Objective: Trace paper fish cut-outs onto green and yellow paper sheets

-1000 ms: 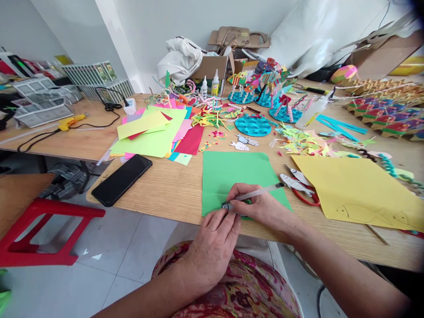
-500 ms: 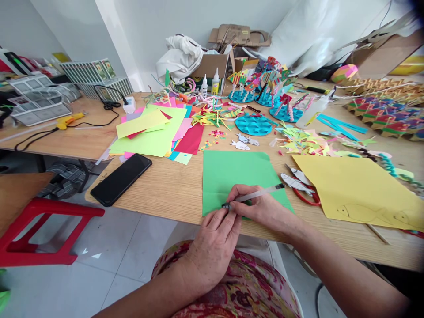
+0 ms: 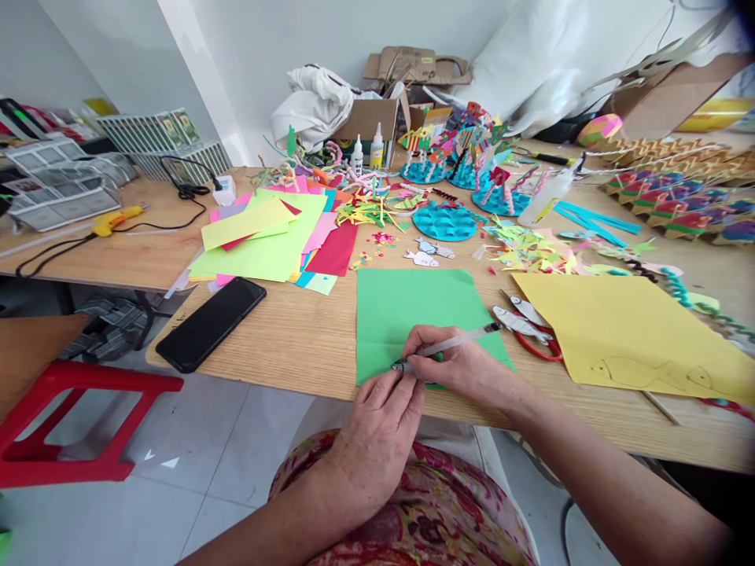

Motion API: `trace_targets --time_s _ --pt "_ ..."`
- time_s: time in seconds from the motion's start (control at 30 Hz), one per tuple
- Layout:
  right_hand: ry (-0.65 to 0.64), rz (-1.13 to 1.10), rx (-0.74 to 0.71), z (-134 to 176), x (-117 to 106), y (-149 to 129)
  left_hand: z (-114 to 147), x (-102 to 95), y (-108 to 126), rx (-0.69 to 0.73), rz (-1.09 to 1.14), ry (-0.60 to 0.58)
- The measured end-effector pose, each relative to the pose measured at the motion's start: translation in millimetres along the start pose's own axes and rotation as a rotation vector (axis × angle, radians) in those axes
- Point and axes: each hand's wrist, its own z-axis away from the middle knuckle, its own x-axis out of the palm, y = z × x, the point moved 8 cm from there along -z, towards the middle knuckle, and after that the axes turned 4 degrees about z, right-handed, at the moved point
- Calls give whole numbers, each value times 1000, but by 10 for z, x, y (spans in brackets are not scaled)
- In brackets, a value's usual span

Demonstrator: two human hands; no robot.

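Observation:
A sheet of green paper [image 3: 421, 303] lies at the table's front edge. My right hand [image 3: 451, 363] grips a pen [image 3: 463, 339] with a pale barrel and dark ends, its tip low on the sheet beside my left fingers. My left hand [image 3: 381, 424] lies flat over the sheet's lower edge, fingers stretched out; whatever is beneath them is hidden. To the right, white fish cutouts [image 3: 522, 324] rest on red-handled scissors [image 3: 551, 350]. Beside these is yellow paper [image 3: 625, 322] with fish outlines drawn along its lower edge.
A black phone [image 3: 212, 324] lies left of the green sheet, below a stack of coloured paper [image 3: 265, 244]. Behind are a blue scalloped disc [image 3: 443, 222], glue bottles [image 3: 376, 148] and paper scraps [image 3: 543, 245]. A red stool [image 3: 88, 381] stands at lower left.
The view has shifted slightly, so the table's things sit a little further left. My right hand and the pen have moved very slightly; my left hand keeps its place on the sheet.

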Motion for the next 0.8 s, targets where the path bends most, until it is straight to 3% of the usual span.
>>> trace_targets --time_s 0.8 --pt "45 -7 -13 44 -82 93 -28 17 -9 35 8 -17"
